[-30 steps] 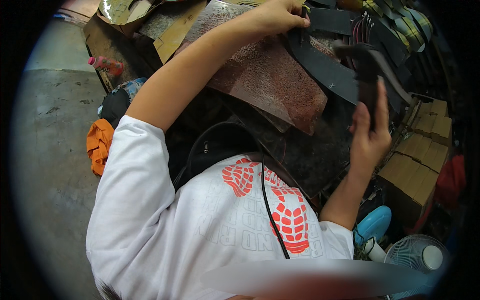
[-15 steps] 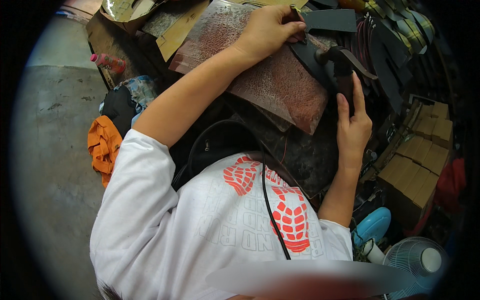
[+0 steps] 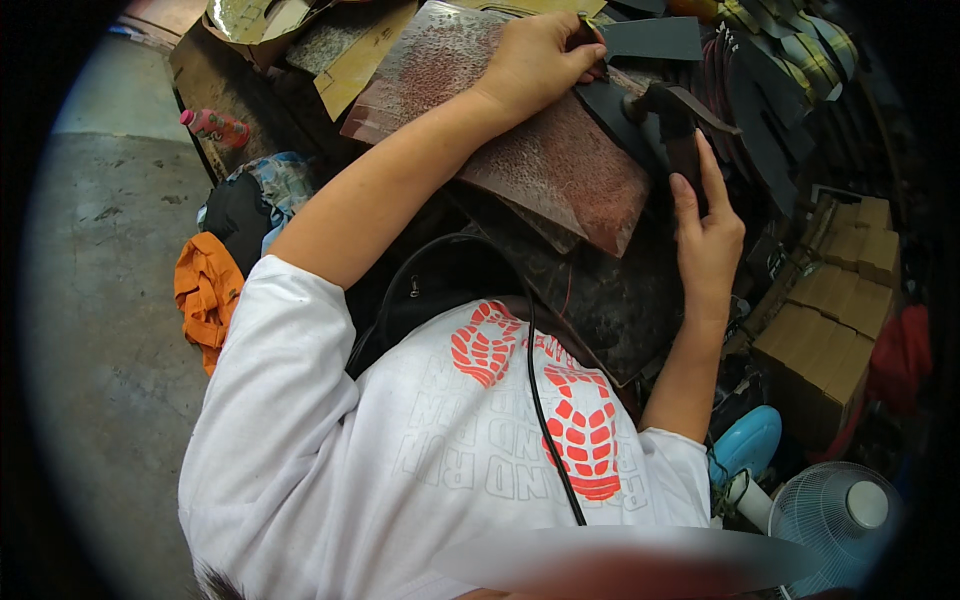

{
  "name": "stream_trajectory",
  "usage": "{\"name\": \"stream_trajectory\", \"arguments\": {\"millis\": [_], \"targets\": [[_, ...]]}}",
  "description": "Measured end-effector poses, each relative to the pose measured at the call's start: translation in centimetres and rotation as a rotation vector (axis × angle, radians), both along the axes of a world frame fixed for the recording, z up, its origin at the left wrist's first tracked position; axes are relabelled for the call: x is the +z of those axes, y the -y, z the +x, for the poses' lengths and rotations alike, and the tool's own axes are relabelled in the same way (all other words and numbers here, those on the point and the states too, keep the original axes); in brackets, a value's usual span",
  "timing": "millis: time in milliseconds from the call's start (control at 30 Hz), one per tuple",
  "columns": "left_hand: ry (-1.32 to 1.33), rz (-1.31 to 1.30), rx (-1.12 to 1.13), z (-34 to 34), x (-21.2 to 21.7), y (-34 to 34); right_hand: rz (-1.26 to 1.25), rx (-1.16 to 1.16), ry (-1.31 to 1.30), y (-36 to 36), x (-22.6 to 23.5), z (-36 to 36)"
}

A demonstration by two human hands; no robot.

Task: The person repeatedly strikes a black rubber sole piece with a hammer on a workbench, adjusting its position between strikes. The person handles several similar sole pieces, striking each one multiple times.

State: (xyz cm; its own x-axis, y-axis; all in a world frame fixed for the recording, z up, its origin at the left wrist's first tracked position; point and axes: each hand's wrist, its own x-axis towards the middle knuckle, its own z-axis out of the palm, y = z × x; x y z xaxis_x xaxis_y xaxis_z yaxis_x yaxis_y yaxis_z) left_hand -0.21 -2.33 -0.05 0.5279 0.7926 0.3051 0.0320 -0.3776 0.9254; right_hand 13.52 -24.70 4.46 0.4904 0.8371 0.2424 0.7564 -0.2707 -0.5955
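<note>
The right hand (image 3: 708, 235) has brought the hammer (image 3: 682, 152) leftward.

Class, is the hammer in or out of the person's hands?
In: the right hand grips the hammer, thumb and finger along its dark handle.

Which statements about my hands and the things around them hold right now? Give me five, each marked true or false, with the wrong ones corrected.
1. The right hand grips a hammer. True.
2. The left hand is empty. False: it grips a small dark item, partly hidden.
3. The left arm crosses above a worn reddish board. True.
4. The pink bottle is beside the hammer. False: it is far to the left, away from both hands.
5. Brown boxes sit to the right of the hammer. True.
</note>
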Motion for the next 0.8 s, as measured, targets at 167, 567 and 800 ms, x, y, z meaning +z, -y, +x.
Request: {"name": "stream_trajectory", "arguments": {"millis": [167,567,800], "targets": [[0.000,0.562,0.108,0.8,0.3,0.3,0.498,0.097,-0.004,0.4,8.0,-0.4],[-0.092,0.606,0.165,1.3,0.4,1.2,0.067,0.002,0.119,0.7,-0.1,1.0],[0.162,-0.273,-0.028,0.7,-0.4,-0.4,-0.011,-0.030,0.203,0.8,0.1,0.0]]}}
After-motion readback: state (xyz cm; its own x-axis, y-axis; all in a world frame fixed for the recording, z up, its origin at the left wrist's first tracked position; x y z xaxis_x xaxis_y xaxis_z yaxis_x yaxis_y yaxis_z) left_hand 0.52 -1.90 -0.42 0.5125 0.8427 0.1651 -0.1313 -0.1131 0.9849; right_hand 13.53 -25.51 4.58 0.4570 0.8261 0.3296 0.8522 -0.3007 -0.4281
